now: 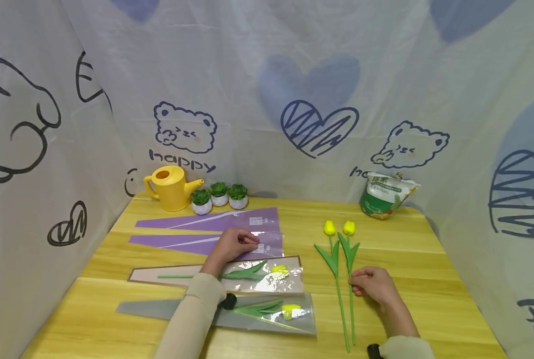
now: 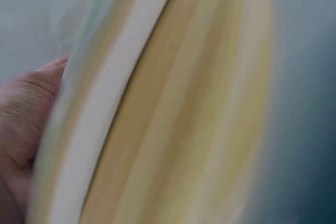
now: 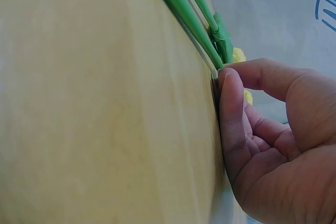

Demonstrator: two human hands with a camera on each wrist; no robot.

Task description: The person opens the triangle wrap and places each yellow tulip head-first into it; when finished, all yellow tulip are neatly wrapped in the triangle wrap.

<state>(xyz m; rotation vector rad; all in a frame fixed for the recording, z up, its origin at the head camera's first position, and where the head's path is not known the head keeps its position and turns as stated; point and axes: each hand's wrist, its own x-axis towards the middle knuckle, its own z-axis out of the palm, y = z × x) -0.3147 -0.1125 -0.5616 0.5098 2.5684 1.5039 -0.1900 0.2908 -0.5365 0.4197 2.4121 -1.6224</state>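
Observation:
My right hand (image 1: pixel 374 285) pinches the stem of the right-hand yellow tulip (image 1: pixel 349 228) between thumb and forefinger; the right wrist view shows the fingertips meeting at its green stem (image 3: pixel 181 11). Beside it lies another yellow tulip (image 1: pixel 329 228). Over the nearer purple flower sleeve (image 1: pixel 177 241) is my left hand (image 1: pixel 233 244), fingers bent; whether they pinch the film is hidden. The farther purple sleeve (image 1: pixel 204 219) lies flat behind. Towards me, a pale pink sleeve (image 1: pixel 145 274) and a grey sleeve (image 1: pixel 145 306) each contain a yellow tulip. The left wrist view is blurred.
At the back left of the wooden table (image 1: pixel 428 279) stand a yellow watering can (image 1: pixel 172 192) and several small potted succulents (image 1: pixel 219 193). A green and white bag (image 1: pixel 385 195) stands at the back right. Printed cloth (image 1: pixel 249 75) hangs around the table.

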